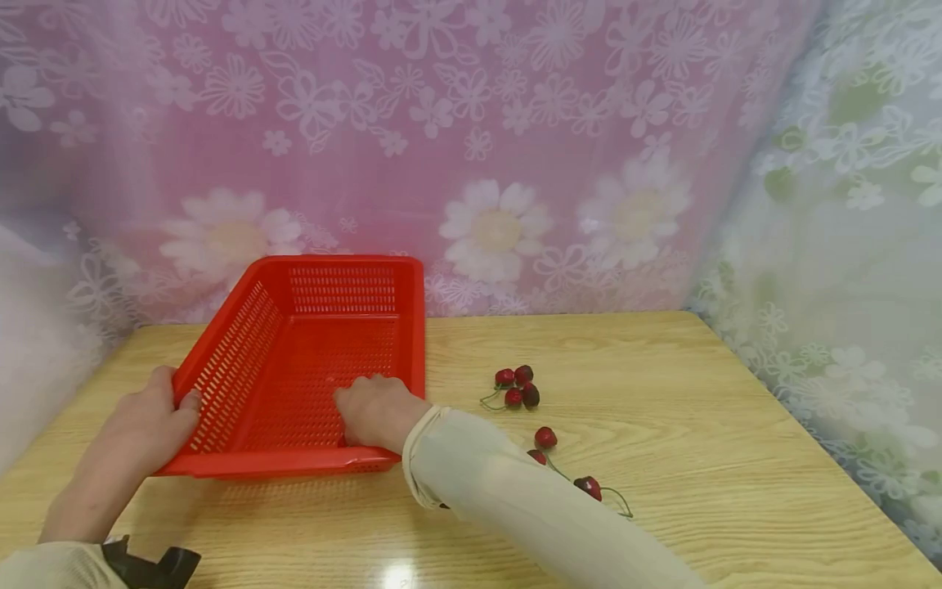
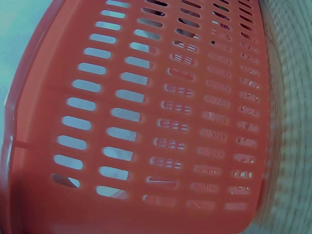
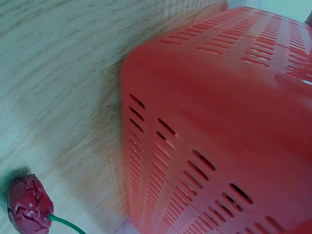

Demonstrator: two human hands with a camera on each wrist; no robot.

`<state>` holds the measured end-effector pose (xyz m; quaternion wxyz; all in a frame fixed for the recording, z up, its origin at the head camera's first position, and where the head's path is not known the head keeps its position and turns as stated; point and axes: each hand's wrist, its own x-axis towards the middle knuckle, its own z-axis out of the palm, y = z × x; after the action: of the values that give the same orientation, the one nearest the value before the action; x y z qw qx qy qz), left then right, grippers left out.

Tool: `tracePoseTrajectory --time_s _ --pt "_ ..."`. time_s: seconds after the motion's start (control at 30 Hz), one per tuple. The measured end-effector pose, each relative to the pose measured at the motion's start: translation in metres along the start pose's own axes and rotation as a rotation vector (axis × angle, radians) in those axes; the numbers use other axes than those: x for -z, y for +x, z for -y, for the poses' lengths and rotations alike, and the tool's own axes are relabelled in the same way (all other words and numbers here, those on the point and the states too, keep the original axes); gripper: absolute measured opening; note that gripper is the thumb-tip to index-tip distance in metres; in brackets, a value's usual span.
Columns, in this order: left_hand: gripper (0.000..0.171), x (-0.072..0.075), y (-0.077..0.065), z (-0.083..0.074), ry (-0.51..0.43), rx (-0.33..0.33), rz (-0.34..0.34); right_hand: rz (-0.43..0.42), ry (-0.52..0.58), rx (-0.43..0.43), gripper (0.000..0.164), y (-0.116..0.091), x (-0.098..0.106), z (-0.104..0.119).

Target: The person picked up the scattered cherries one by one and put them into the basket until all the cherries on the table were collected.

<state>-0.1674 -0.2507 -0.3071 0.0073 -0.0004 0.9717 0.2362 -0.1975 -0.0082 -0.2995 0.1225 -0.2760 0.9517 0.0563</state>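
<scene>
Your sleeve [image 1: 508,470] overlaps cherries [image 1: 545,438] right of centre; the red basket [image 1: 316,360] runs lengthwise up-frame, left fingers [image 1: 163,381] pinching its edge, right fingers [image 1: 353,402] too hidden to tell.

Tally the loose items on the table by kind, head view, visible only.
Red cherries: 7
Red basket: 1
Total: 8
Anything hidden under the right hand is not counted; can't tell.
</scene>
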Motion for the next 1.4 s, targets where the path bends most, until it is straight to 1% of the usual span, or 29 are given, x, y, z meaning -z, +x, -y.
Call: tracePoseTrajectory --time_s 0.07,0.33,0.67,0.77,0.83,0.9,0.97,1.03,1.13,1.23,1.27,1.3,1.4 --pt "0.049 0.001 -0.001 0.0 -0.003 0.01 0.011 0.012 -0.004 0.0 0.028 0.0 -0.001 0.0" --pt "0.05 0.001 0.0 -0.002 -0.014 0.019 0.018 0.038 0.02 -0.006 0.023 0.003 -0.002 -0.001" --pt "0.049 0.001 -0.001 -0.002 -0.021 0.013 0.011 0.087 -0.017 -0.042 0.032 0.007 -0.003 0.003" --pt "0.048 0.0 -0.002 -0.001 -0.02 0.01 0.013 0.088 -0.031 -0.04 0.032 0.007 -0.004 0.004" --pt "0.049 0.0 -0.002 -0.001 -0.018 0.01 0.016 0.077 -0.031 -0.029 0.028 0.006 -0.004 0.003" --pt "0.049 0.0 -0.002 -0.001 -0.018 0.014 0.02 0.03 -0.031 0.008 0.022 0.006 -0.003 0.002" --pt "0.049 0.0 -0.002 -0.001 -0.016 0.015 0.022 -0.053 -0.025 0.059 0.014 0.004 0.0 -0.001" --pt "0.049 0.001 -0.002 0.0 -0.013 0.013 0.019 -0.168 -0.028 0.113 0.007 0.003 0.005 -0.006" --pt "0.049 0.001 -0.001 -0.001 -0.011 0.013 0.02 -0.35 -0.017 0.161 0.005 -0.003 0.017 -0.018" --pt "0.05 0.002 -0.001 0.0 -0.011 0.016 0.022 -0.494 0.054 0.153 0.006 -0.011 0.033 -0.037" --pt "0.05 0.002 -0.001 0.0 -0.013 0.018 0.023 -0.52 0.093 0.139 0.007 -0.014 0.038 -0.044" --pt "0.05 0.002 -0.001 0.0 -0.014 0.018 0.024 -0.541 0.126 0.124 0.007 -0.017 0.043 -0.053" --pt "0.051 0.002 -0.001 0.001 -0.006 0.015 0.022 -0.543 0.227 0.063 0.008 -0.028 0.052 -0.077"
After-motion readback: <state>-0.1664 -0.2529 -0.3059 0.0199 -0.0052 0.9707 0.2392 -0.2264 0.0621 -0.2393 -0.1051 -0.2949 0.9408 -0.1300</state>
